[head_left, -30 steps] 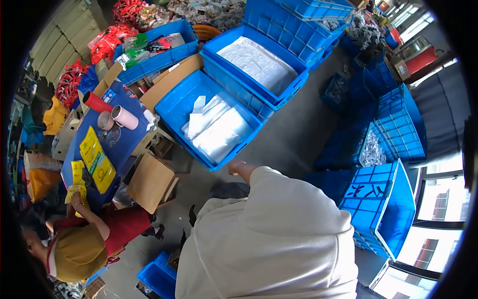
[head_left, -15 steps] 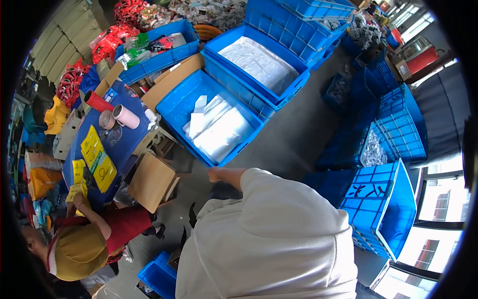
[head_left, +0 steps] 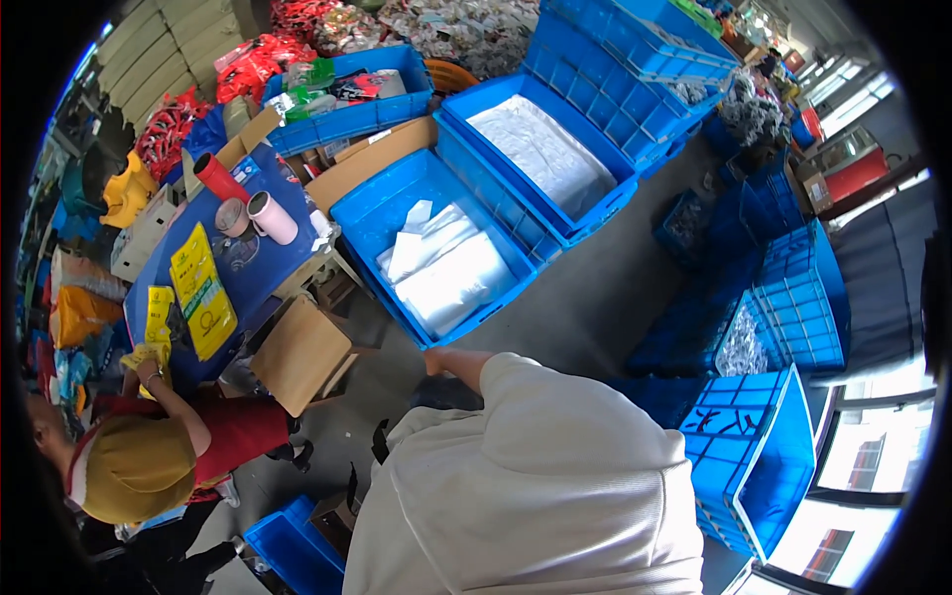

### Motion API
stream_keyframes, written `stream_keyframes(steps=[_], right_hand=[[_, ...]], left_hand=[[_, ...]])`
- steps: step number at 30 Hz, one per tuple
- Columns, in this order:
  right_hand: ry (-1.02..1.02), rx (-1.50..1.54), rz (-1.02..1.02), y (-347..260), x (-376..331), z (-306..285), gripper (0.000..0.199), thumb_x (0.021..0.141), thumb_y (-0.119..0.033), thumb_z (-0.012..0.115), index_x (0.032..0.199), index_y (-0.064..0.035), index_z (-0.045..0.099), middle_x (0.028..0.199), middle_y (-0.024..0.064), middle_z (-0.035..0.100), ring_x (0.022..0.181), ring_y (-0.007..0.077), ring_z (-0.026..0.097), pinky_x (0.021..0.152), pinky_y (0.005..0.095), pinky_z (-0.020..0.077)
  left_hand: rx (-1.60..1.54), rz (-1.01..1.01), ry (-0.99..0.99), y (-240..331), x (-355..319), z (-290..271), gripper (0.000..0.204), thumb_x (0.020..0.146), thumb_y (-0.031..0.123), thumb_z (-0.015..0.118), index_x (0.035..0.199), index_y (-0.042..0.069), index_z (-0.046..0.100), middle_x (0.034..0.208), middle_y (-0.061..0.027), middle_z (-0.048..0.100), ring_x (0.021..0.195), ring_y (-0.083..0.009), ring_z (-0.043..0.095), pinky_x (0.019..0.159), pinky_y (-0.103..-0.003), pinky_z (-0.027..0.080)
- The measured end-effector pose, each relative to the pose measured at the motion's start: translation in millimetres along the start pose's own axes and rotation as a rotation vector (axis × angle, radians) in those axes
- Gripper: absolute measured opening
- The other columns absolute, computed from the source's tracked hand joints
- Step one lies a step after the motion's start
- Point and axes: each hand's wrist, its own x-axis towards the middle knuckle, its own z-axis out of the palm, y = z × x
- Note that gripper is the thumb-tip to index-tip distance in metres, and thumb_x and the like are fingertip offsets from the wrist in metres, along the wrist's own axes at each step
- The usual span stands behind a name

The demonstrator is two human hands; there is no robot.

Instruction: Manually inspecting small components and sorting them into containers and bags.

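My own white-sleeved upper body [head_left: 535,486] fills the lower middle. One bare forearm, on my left side [head_left: 458,363], sticks out of the sleeve just below the near corner of a blue crate [head_left: 357,213] holding white plastic bags [head_left: 446,268]. The hand itself is tucked down out of sight behind a dark object [head_left: 446,394], so its fingers do not show. My right hand is hidden. A second blue crate [head_left: 605,203] with a white sheet-like bag stands behind the first.
A person in a yellow cap and red top [head_left: 149,456] sits at lower left by a blue table [head_left: 253,273] with yellow packets, a pink cup and tape rolls. A cardboard box [head_left: 297,357] stands nearby. More blue crates [head_left: 764,466] stand at right.
My forearm has shifted a little left and down along the crate's near corner. The seated person's arm has moved slightly at the table edge.
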Motion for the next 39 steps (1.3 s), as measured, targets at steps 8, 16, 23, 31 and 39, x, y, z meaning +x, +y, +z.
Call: stream_keyframes(steps=[8, 16, 23, 31, 39], right_hand=[[-0.061, -0.491, -0.337, -31.8, -16.2, -30.7, 0.021, 0.062, -0.013, 0.055, 0.075, -0.0036, 0.068, 0.08, 0.0187, 0.064, 0.075, 0.0322, 0.063, 0.064, 0.0422, 0.0493], [-0.045, -0.419, -0.268, -31.9, -24.4, -36.2, 0.02, 0.059, -0.013, 0.057, 0.072, -0.003, 0.068, 0.08, 0.0193, 0.064, 0.074, 0.031, 0.063, 0.064, 0.0424, 0.0494], [0.087, -0.26, -0.233, -23.6, -7.2, -20.5, 0.017, 0.058, -0.014, 0.057, 0.068, -0.0046, 0.067, 0.074, 0.0187, 0.063, 0.069, 0.0315, 0.063, 0.06, 0.0429, 0.0493], [0.107, -0.409, -0.508, -17.8, -15.2, -27.2, 0.021, 0.067, -0.019, 0.051, 0.065, -0.004, 0.065, 0.071, 0.0197, 0.062, 0.064, 0.0337, 0.061, 0.059, 0.046, 0.0476], [0.028, -0.356, -0.326, -33.3, -10.4, -36.9, 0.023, 0.071, -0.022, 0.051, 0.071, -0.0042, 0.066, 0.078, 0.0177, 0.063, 0.073, 0.0325, 0.062, 0.065, 0.0441, 0.0497]], left_hand=[[-0.016, -0.046, -0.09, 22.2, -57.6, 12.2, 0.037, 0.082, 0.038, 0.052, 0.115, 0.021, 0.05, 0.096, -0.0166, 0.059, 0.093, -0.0316, 0.05, 0.074, -0.057, 0.037], [-0.045, -0.067, -0.147, 50.8, -88.0, 15.4, 0.037, 0.082, 0.038, 0.051, 0.115, 0.022, 0.05, 0.096, -0.0162, 0.059, 0.094, -0.0314, 0.05, 0.075, -0.057, 0.036], [-0.026, -0.167, -0.276, 53.8, -167.3, 2.5, 0.037, 0.082, 0.038, 0.051, 0.116, 0.023, 0.05, 0.097, -0.0158, 0.058, 0.094, -0.0313, 0.049, 0.075, -0.058, 0.036], [0.127, -0.431, -0.569, 3.8, -376.7, -61.3, 0.037, 0.082, 0.038, 0.051, 0.116, 0.024, 0.049, 0.097, -0.0154, 0.058, 0.095, -0.0311, 0.048, 0.076, -0.058, 0.035], [0.135, -0.472, -0.69, 25.2, -452.5, -81.9, 0.037, 0.082, 0.038, 0.051, 0.117, 0.025, 0.049, 0.098, -0.015, 0.058, 0.096, -0.031, 0.047, 0.077, -0.058, 0.034]])
